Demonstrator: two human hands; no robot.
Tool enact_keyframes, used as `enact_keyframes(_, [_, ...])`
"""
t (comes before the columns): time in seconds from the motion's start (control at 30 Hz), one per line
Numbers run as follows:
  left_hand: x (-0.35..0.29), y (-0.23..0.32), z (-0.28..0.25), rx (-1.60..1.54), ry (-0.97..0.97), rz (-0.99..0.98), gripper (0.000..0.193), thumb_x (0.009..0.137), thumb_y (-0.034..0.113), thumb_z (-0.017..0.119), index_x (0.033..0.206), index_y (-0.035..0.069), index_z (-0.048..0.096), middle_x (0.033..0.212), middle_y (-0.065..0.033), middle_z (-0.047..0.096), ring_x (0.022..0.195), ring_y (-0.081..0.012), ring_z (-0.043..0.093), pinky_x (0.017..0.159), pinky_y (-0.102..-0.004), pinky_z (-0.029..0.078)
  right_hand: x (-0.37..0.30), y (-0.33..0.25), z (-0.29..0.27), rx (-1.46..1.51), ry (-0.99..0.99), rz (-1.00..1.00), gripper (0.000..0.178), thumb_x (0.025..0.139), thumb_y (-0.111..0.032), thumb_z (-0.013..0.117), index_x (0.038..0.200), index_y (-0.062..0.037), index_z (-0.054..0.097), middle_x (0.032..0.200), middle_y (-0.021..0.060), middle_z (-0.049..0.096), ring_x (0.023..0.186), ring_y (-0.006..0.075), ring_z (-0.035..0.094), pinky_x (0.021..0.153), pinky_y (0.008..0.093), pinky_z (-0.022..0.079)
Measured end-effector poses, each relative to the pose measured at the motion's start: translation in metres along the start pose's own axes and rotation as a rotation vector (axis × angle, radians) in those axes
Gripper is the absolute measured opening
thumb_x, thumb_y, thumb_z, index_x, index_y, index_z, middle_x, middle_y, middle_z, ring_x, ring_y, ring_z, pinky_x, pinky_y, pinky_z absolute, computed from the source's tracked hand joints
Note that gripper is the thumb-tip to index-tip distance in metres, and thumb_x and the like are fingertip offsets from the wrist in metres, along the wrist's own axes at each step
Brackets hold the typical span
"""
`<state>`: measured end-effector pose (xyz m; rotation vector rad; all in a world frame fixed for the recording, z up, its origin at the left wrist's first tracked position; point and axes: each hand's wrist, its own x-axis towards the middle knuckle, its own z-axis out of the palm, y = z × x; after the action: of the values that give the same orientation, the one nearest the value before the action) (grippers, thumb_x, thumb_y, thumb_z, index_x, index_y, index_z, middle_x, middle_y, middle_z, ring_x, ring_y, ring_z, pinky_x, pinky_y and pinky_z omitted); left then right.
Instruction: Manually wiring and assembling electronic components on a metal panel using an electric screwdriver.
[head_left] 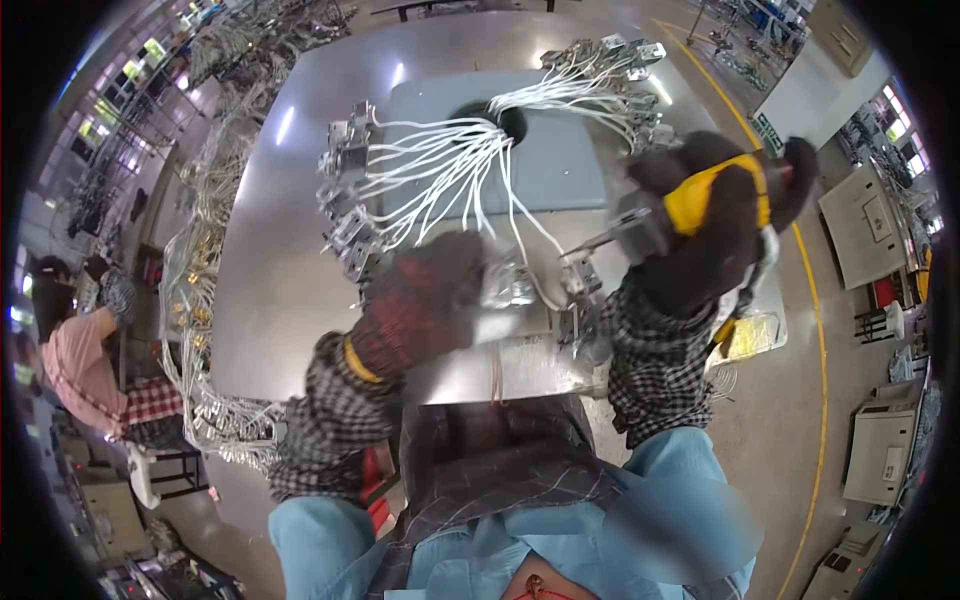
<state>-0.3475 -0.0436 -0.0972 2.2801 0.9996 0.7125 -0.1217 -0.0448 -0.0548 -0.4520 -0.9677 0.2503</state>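
My right hand [735, 205], in a dark glove, is wrapped round a yellow-and-black power screwdriver [690, 205]. The tool's thin bit points left, just above a small metal connector block [580, 275] at the near end of a white cable. My left hand [420, 300], in a dark red-and-black glove, is over the table beside a shiny metal piece [510, 285]; its fingers are blurred and partly hidden. White cables [450, 165] fan out from a dark round hole [512, 122] in a blue-grey plate [560, 170], ending in several metal connectors [350, 235] at left and others at back right.
A metal-topped table [270, 300] carries all this. Bundled cables [205, 300] hang along its left side. At the far left, a person in pink [85, 360] sits working. A yellow pad [750, 338] lies at the right edge; a yellow floor line [815, 300] and cabinets [868, 222] are beyond.
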Motion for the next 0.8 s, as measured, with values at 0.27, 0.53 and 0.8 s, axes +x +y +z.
enact_keyframes(0.27, [-0.006, -0.016, -0.005, 0.017, 0.036, 0.069, 0.061, 0.070, 0.044, 0.081, 0.112, 0.005, 0.061, 0.093, -0.0146, 0.065, 0.083, -0.0296, 0.066, 0.075, -0.0379, 0.053, -0.019, 0.005, 0.002, 0.201, -0.214, 0.191, 0.062, 0.093, -0.011, 0.055, 0.144, -0.0141, 0.020, 0.091, 0.0192, 0.063, 0.062, 0.0255, 0.067, 0.046, 0.0322, 0.053])
enact_keyframes(0.53, [0.010, 0.003, 0.025, 0.153, 0.027, 0.166, 0.051, 0.070, 0.041, 0.081, 0.102, 0.004, 0.064, 0.089, -0.0156, 0.065, 0.083, -0.0299, 0.066, 0.079, -0.0390, 0.052, -0.003, 0.002, -0.014, -0.050, -0.466, 0.285, 0.067, 0.081, -0.002, 0.069, 0.140, -0.0077, 0.037, 0.100, 0.0147, 0.063, 0.079, 0.0190, 0.063, 0.063, 0.0300, 0.055])
enact_keyframes(0.8, [0.007, -0.005, 0.015, 0.151, 0.004, 0.011, 0.058, 0.071, 0.049, 0.079, 0.101, 0.003, 0.061, 0.084, -0.0133, 0.062, 0.077, -0.0303, 0.064, 0.066, -0.0387, 0.051, -0.001, 0.010, 0.005, 0.096, -0.363, -0.028, 0.063, 0.092, -0.008, 0.058, 0.143, -0.0066, 0.023, 0.088, 0.0209, 0.066, 0.063, 0.0275, 0.069, 0.054, 0.0366, 0.059])
